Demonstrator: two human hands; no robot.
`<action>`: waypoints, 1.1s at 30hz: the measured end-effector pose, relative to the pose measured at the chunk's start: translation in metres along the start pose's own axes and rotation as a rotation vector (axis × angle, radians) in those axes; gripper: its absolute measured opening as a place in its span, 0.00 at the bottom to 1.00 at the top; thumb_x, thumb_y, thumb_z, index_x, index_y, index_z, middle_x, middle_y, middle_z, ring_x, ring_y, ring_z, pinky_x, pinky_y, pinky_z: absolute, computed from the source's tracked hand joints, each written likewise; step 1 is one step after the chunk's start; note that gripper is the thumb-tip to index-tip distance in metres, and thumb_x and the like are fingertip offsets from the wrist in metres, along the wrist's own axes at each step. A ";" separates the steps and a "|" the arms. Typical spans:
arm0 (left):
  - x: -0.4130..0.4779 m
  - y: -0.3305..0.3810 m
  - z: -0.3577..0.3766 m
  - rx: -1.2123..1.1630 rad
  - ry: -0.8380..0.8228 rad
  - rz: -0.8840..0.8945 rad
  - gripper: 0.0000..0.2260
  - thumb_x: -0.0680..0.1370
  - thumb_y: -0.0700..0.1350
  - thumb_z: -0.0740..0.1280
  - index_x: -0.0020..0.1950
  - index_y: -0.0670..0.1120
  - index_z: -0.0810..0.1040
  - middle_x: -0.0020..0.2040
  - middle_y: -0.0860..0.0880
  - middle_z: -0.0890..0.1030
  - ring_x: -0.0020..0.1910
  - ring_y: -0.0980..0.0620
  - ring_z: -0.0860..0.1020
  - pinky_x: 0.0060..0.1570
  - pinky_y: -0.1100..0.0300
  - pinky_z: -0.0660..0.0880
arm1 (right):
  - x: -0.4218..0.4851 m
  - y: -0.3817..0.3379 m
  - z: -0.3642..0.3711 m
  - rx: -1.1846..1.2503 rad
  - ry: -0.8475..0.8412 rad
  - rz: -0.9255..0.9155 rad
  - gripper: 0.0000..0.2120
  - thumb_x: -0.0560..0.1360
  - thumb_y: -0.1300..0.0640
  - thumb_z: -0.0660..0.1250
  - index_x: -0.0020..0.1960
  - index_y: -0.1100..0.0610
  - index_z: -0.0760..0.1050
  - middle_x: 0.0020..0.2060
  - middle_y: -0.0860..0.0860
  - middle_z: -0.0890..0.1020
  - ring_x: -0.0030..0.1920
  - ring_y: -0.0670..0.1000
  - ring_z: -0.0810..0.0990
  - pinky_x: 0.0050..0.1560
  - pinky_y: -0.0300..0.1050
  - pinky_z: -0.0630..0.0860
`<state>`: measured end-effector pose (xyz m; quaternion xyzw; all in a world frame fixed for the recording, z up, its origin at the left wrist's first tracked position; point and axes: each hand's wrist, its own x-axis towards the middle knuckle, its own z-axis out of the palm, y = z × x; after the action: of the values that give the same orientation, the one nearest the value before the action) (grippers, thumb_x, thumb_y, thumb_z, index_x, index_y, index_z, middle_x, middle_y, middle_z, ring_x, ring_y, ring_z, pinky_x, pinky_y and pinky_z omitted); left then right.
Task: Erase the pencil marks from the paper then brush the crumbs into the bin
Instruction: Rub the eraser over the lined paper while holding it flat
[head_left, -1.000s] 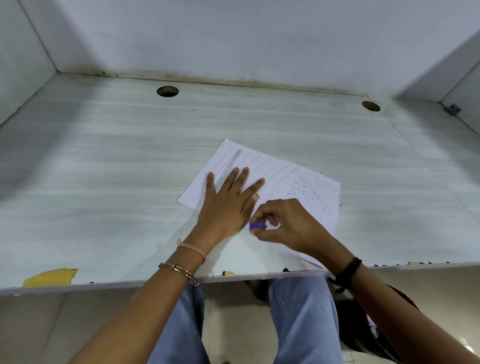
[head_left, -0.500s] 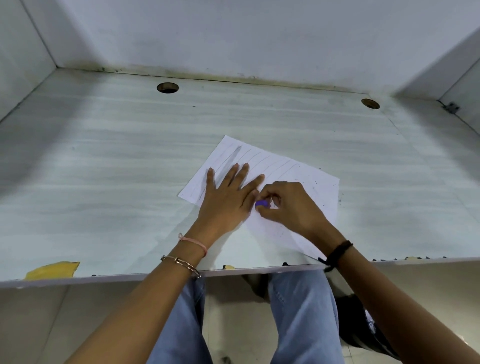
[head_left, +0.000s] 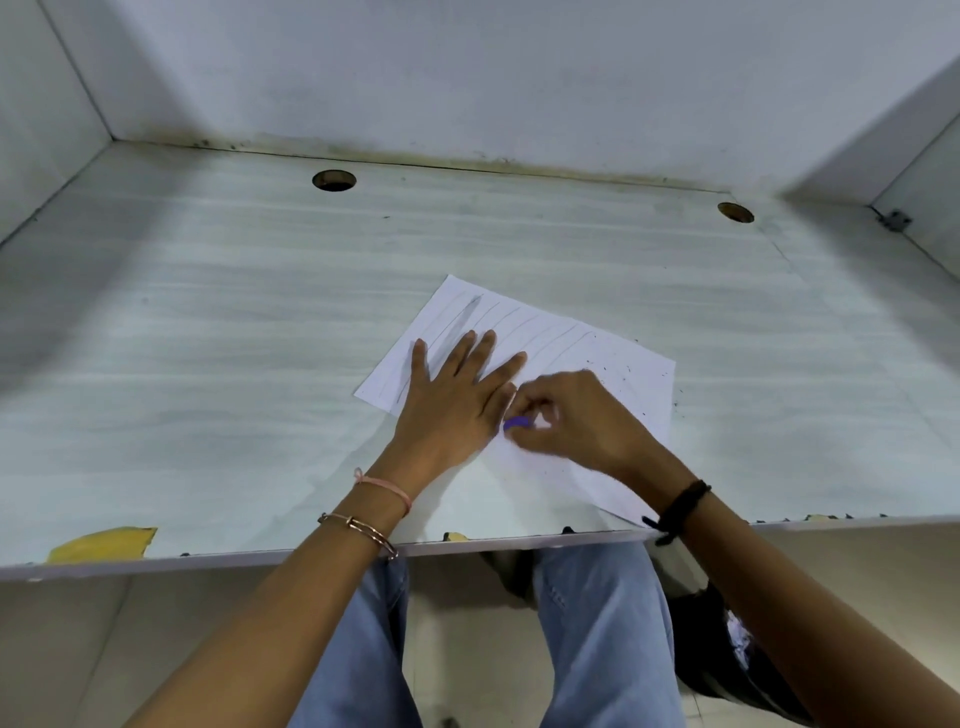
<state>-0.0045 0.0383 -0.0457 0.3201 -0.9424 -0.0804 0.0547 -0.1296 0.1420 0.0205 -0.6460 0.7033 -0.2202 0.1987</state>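
A white sheet of paper (head_left: 550, 332) lies tilted on the pale desk (head_left: 208, 338), with faint pencil lines across its far half. My left hand (head_left: 452, 395) presses flat on the paper's left part, fingers spread. Just to its right, my right hand (head_left: 566, 421) pinches a small purple eraser (head_left: 517, 424) against the paper. Dark eraser crumbs (head_left: 631, 370) are scattered over the paper's right side and just past its right edge. No bin is in view.
Two round cable holes (head_left: 334, 180) (head_left: 735, 212) sit near the back wall. White partition walls close in the desk at left, back and right. A yellow patch (head_left: 101, 543) marks the chipped front edge. My jeans-clad legs (head_left: 597, 649) show below the desk.
My right hand has rubbed the eraser away from me and then back toward me, beside the left hand. My left hand has stayed flat on the paper.
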 end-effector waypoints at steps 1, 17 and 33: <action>0.000 0.000 0.000 0.004 0.000 -0.004 0.23 0.83 0.57 0.40 0.78 0.62 0.43 0.80 0.52 0.43 0.79 0.51 0.41 0.72 0.34 0.39 | 0.003 0.002 -0.002 -0.017 0.062 0.014 0.01 0.69 0.60 0.72 0.40 0.58 0.82 0.32 0.44 0.78 0.35 0.36 0.74 0.36 0.30 0.65; 0.000 0.001 -0.001 0.010 -0.025 0.008 0.22 0.83 0.57 0.41 0.78 0.62 0.41 0.80 0.52 0.41 0.78 0.52 0.40 0.72 0.34 0.38 | -0.001 0.001 0.000 -0.006 -0.040 -0.028 0.02 0.69 0.60 0.73 0.42 0.57 0.82 0.33 0.43 0.79 0.36 0.37 0.74 0.37 0.30 0.66; 0.000 0.000 0.001 -0.009 0.011 0.005 0.22 0.84 0.56 0.42 0.78 0.62 0.44 0.80 0.53 0.43 0.78 0.52 0.41 0.72 0.35 0.38 | -0.011 -0.004 0.002 0.016 -0.087 -0.015 0.02 0.69 0.59 0.73 0.42 0.56 0.82 0.32 0.48 0.81 0.32 0.44 0.74 0.37 0.33 0.69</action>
<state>-0.0043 0.0383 -0.0467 0.3180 -0.9425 -0.0825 0.0616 -0.1241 0.1529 0.0206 -0.6587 0.6873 -0.1991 0.2325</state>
